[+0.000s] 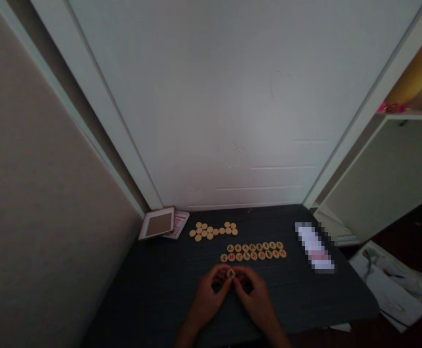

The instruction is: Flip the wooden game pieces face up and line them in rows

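Between the fingertips of my left hand (211, 289) and my right hand (251, 290) is a round xiangqi piece (231, 273) with a dark character facing me. Both hands pinch it just above the dark table, near its front. Beyond them lie two rows of xiangqi pieces with their characters up: a back row (259, 246) with dark characters and a front row (254, 256) with red and dark ones. Farther back and to the left is a loose cluster of plain-faced pieces (210, 230), whose markings do not show.
A framed board (157, 224) rests on a pink and white sheet (180, 225) at the table's back left. A blurred-out bright rectangular object (314, 246) lies on the right. A white panel (211, 106) rises behind the dark table (152, 285); a white box (395, 285) stands beyond its right edge.
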A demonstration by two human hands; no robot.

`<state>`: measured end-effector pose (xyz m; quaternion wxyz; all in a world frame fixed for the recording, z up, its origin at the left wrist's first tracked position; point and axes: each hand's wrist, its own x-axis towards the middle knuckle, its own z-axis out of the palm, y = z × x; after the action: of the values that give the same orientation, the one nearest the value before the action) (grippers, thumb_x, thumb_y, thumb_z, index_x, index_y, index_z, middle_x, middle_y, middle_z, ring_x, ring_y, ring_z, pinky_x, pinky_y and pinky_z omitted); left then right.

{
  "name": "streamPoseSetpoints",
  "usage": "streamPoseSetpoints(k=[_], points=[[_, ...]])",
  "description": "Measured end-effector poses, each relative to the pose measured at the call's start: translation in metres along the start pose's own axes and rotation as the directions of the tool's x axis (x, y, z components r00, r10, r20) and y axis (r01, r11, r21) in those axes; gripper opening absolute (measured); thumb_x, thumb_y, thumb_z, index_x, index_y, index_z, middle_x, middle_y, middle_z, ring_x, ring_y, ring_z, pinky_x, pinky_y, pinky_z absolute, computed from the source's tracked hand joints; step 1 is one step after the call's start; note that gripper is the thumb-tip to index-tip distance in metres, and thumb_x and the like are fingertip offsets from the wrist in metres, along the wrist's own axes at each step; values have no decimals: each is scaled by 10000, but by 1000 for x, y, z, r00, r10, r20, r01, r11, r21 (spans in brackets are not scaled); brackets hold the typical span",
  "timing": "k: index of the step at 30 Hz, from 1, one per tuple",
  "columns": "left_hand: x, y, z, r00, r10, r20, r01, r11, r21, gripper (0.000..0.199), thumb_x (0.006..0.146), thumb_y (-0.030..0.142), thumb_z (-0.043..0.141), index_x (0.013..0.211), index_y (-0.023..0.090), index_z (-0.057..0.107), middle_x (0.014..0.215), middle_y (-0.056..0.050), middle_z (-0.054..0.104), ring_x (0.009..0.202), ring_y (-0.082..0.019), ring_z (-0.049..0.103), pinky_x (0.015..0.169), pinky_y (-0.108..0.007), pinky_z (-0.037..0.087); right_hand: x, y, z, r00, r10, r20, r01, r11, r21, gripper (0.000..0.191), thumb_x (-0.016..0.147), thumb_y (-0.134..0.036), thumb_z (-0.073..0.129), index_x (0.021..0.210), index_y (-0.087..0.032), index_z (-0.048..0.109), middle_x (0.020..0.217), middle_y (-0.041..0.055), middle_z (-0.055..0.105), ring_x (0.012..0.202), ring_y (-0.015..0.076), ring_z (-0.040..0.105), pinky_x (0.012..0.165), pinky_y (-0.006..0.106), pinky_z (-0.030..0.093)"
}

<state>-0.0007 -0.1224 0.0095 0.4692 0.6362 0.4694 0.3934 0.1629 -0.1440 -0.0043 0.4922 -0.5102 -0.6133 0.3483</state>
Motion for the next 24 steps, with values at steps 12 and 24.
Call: streamPoseSetpoints(k=[12,24], points=[[2,5,-1,999,-40,-25,39,999,-24,270,898,465,635,981,215,693,929,-63,779,889,-240,737,827,-328,584,-2,0,0,999,-35,27,36,999,-17,234,956,-361,586,1117,-240,704,968,50,745,812,187,695,761,280,557],[0,5,-2,999,-31,-7,31,999,-25,271,930,454,596,1004,213,696,972,-70,772,893,-232,730,835,-318,577,-2,-1,1,1000,-24,5,24,1000,-20,245,955,-390,590,1091,-237,724,951,55,751,817,190,701,751,273,559]])
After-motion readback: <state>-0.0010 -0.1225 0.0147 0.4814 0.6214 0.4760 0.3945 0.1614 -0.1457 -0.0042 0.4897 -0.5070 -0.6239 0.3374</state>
